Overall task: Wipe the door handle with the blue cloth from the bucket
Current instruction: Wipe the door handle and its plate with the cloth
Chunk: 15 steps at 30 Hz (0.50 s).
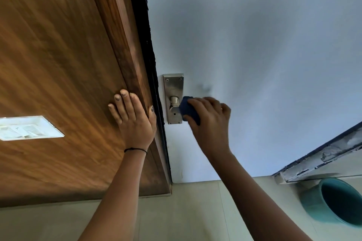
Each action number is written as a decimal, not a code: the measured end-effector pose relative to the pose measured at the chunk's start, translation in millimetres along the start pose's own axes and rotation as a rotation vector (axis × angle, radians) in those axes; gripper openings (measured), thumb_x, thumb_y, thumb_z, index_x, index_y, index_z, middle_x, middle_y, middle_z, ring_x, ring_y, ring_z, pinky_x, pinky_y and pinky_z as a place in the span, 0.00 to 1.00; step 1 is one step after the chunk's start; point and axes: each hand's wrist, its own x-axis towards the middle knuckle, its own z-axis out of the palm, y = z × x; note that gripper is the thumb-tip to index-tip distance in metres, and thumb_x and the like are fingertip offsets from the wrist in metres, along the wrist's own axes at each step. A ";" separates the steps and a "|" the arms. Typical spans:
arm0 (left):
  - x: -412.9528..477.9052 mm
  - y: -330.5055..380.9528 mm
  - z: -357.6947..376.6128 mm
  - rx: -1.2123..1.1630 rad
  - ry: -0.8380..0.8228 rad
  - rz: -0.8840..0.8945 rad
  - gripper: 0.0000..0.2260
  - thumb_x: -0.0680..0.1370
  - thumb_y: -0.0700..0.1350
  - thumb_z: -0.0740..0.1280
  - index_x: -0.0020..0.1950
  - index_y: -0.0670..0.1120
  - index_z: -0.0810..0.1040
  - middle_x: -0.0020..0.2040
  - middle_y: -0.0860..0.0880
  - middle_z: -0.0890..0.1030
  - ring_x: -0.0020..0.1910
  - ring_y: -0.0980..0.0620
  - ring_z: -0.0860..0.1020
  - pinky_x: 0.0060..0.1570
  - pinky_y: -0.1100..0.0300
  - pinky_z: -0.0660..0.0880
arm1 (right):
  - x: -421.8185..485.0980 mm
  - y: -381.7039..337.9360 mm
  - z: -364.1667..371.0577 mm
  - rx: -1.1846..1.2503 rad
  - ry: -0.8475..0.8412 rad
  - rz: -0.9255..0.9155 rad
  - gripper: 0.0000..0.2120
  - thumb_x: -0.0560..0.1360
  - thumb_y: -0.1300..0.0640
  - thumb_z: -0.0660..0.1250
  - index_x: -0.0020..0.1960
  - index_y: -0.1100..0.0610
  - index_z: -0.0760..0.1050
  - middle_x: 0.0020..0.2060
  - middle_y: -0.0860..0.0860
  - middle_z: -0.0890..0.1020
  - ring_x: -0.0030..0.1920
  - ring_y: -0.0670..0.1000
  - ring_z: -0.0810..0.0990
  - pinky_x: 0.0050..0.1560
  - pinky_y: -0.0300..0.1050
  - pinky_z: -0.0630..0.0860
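Head view: right hand [210,121] clamped on blue cloth [189,110], cloth pressed on door handle [174,101], lever itself mostly hidden under cloth. Handle at 9 o'clock from right hand, touching via cloth; lever axis likely running 9-to-3, back plate [173,84] long axis 12-to-6. Left hand [135,121] flat, fingers spread, holding nothing, braced on wood panel [58,64] just beside handle at its 9 o'clock. Right hand nearer, so prob. next stroke along lever toward 9, then plate. Pale blue door [254,45] smooth, matte. Teal bucket [333,203] at 4 o'clock on tiled floor [186,211], well apart. White switch plate [29,128] far 9 o'clock.
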 end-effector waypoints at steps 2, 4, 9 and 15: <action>-0.4 0.5 -0.5 0.006 0.001 -0.001 0.32 0.81 0.50 0.54 0.76 0.42 0.36 0.77 0.48 0.34 0.76 0.49 0.36 0.75 0.48 0.37 | 4.4 -12.8 5.4 -0.010 -0.034 -0.055 0.19 0.68 0.53 0.74 0.58 0.52 0.78 0.53 0.49 0.84 0.59 0.53 0.80 0.65 0.58 0.66; -0.2 1.0 -0.6 0.008 -0.001 -0.005 0.32 0.82 0.50 0.53 0.76 0.42 0.36 0.77 0.48 0.34 0.76 0.49 0.36 0.75 0.49 0.37 | 7.4 -23.8 10.9 -0.028 -0.060 -0.102 0.18 0.69 0.54 0.74 0.59 0.52 0.78 0.54 0.50 0.84 0.58 0.53 0.81 0.68 0.63 0.64; -1.3 0.5 -0.5 0.028 -0.010 -0.004 0.32 0.82 0.50 0.53 0.76 0.42 0.37 0.77 0.47 0.34 0.76 0.48 0.37 0.75 0.48 0.38 | 11.4 -37.8 24.4 -0.090 -0.071 -0.200 0.14 0.71 0.56 0.73 0.56 0.53 0.79 0.51 0.52 0.84 0.56 0.54 0.82 0.68 0.67 0.65; -1.0 -0.3 -0.9 0.034 -0.007 0.005 0.34 0.81 0.49 0.56 0.76 0.42 0.37 0.77 0.47 0.34 0.76 0.48 0.37 0.75 0.48 0.38 | 15.4 -28.2 29.3 -0.115 -0.078 -0.254 0.15 0.71 0.58 0.73 0.57 0.52 0.78 0.51 0.51 0.84 0.56 0.54 0.82 0.69 0.71 0.60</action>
